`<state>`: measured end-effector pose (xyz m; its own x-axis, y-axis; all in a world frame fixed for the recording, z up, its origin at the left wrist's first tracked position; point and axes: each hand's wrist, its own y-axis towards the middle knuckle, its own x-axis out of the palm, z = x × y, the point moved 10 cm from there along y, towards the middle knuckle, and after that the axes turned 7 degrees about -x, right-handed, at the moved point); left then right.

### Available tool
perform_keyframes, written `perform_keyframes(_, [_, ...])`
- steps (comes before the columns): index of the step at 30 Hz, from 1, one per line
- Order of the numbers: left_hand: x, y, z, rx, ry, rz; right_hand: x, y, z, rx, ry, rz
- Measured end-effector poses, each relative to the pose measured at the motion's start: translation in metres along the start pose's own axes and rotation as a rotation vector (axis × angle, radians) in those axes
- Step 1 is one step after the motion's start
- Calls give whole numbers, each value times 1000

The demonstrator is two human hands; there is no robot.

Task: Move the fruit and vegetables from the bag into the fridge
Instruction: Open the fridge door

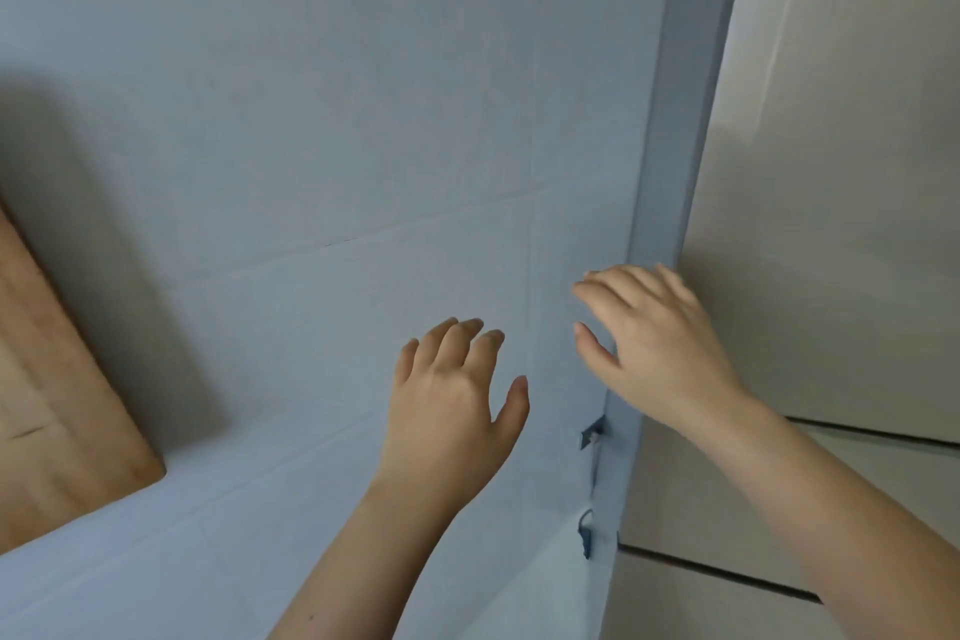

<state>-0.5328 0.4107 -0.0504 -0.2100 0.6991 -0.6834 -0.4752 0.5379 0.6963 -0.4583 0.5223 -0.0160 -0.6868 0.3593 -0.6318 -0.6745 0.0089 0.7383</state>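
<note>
Blue-grey tiled wall (311, 120) backs two empty hands. The left hand (452, 390) is raised, fingers loosely spread, holding nothing. The right hand (654, 343), equally open and empty, reaches toward the wall's corner edge (670, 120); whether it touches is unclear. Beige panels (831, 172) with dark seams stand to the right, possibly fridge doors. A wooden board (62, 405) leans far left. No bag or produce is visible. The hands seem between items; the next move calls for finding the bag or opening the fridge.

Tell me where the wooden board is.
In the head view, the wooden board is at the far left edge, against the pale tiled wall, well to the left of the left hand.
</note>
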Motion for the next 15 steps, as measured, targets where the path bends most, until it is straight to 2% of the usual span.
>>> perform_keyframes(4, [28,15,11,60,-82,-30,5,-3,31,15,-134,-15])
perform_keyframes(11, [68,56,24,113,-149,-30,37,9,81,-125,-328,-64])
perform_keyframes(15, [81,81,33,138,-182,-10,42,14,95,-210,-464,1])
